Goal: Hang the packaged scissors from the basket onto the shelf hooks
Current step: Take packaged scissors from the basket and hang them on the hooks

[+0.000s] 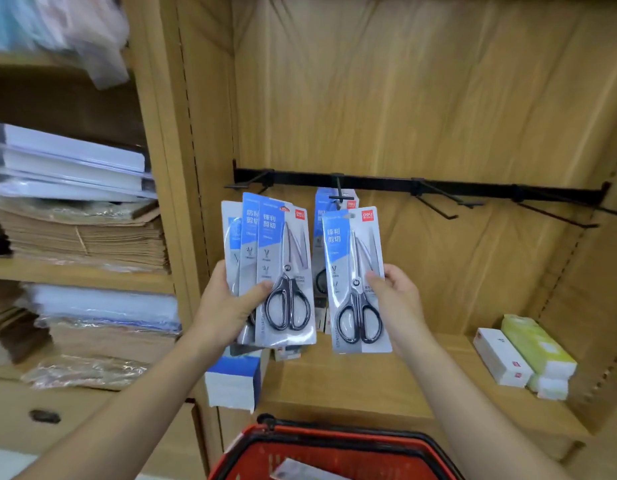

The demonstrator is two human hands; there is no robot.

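Curled fingers (377,283) around packaged scissors (352,244)

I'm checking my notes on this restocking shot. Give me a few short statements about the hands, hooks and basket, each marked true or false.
1. The left hand holds several scissors packs fanned together. True.
2. The right hand holds nothing. False: it grips a single pack by its edge.
3. Every hook on the black rail is bare. False: hanging packs already sit on one hook, behind the held ones.
4. The red basket is below the hands, at the bottom of the view. True.
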